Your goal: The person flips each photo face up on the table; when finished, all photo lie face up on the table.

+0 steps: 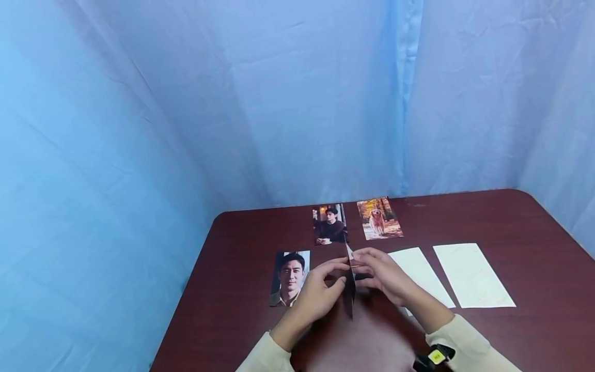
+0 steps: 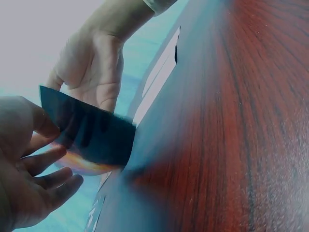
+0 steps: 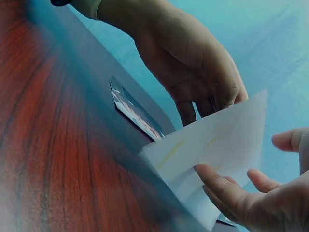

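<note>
Over dark red wood-grain surface (image 1: 232, 279): left hand (image 1: 318, 292) and right hand (image 1: 383, 276) flank upright, thin, rectangular, white-backed photo card (image 3: 227, 145), relaxed fingertips against opposite faces, neither wrapped round it; risk: uneven fingertip pressure could bend or drop it

Raised card (image 3: 229, 140): one side white with yellow streaks, other blue-black, orange-yellow blur along lower edge. Bench (image 2: 231, 135): red-brown, dark wood grain. Curtain (image 1: 307, 93): pale blue, lilac-tinged. Dog photo (image 1: 377, 219): golden coat, orange-yellow foliage. Seated-figure photo (image 1: 330, 226): dark top, white cup. Portrait photo (image 1: 292, 279): beige collar. Flat cards (image 1: 474, 276): white. Sleeves (image 1: 267, 356): cream. Wrist device (image 1: 437, 355): black, yellow face.
</note>
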`<state>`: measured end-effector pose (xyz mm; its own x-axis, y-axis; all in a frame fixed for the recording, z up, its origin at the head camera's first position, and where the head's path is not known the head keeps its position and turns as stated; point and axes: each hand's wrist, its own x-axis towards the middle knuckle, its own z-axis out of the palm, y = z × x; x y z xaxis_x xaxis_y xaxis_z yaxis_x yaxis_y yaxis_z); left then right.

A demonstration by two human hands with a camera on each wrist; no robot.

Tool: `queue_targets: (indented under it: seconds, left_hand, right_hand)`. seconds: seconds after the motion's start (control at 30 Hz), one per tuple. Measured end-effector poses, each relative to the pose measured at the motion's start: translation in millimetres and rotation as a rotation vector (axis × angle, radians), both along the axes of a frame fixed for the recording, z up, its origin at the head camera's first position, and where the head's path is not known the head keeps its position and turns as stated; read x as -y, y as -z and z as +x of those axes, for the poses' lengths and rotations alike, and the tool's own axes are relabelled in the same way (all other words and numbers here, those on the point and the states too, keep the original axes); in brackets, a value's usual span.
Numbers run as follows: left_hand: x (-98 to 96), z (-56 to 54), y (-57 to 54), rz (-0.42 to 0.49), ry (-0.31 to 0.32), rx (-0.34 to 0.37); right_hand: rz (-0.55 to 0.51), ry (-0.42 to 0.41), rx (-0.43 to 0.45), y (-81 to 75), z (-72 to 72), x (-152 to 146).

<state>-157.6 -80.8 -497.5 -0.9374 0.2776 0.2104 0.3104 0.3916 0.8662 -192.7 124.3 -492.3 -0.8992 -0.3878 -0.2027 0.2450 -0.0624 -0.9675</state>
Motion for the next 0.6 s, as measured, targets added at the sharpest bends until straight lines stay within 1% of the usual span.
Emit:
queue_targets:
  seconds: [0.13,0.23,0.3,0.37,0.4,0.43,0.47,0.57,0.6]
  left_hand:
    - [-0.9,-0.4,1.7,-0.01,0.025,-0.023]
    - [-0.8,0.1,3.3,-0.025,0.042,0.002]
    - [-0.4,0.6,4.6,-0.015,0.048,0.03]
    - [0.5,0.9,6.0,-0.014,0.042,0.045]
    - [1.3,1.1,6.3,-0.031,0.03,0.038]
    - [2.2,1.2,6.5,-0.076,0.007,0.018]
    - [3.3,1.6,6.6,-0.143,-0.02,-0.009]
    - [7.8,3.4,6.1,-0.406,-0.086,-0.126]
    - [9.2,4.4,5.5,-0.499,-0.096,-0.156]
  right_hand:
    - [0.016,-0.006,0.003,-0.4,-0.1,1]
    - [0.009,-0.011,0.009,0.1,0.9,2]
    - [-0.001,-0.018,0.013,0.8,1.5,2]
    - [0.004,-0.012,0.021,2.2,1.5,2]
    - [0.012,-0.008,0.024,2.6,1.7,1]
    - [0.021,-0.002,0.026,3.3,1.6,1]
    - [0.03,0.004,0.027,3.9,1.5,0]
    - [0.055,0.015,0.02,4.7,1.5,-3]
    - [0.057,0.017,0.018,4.7,1.4,-4]
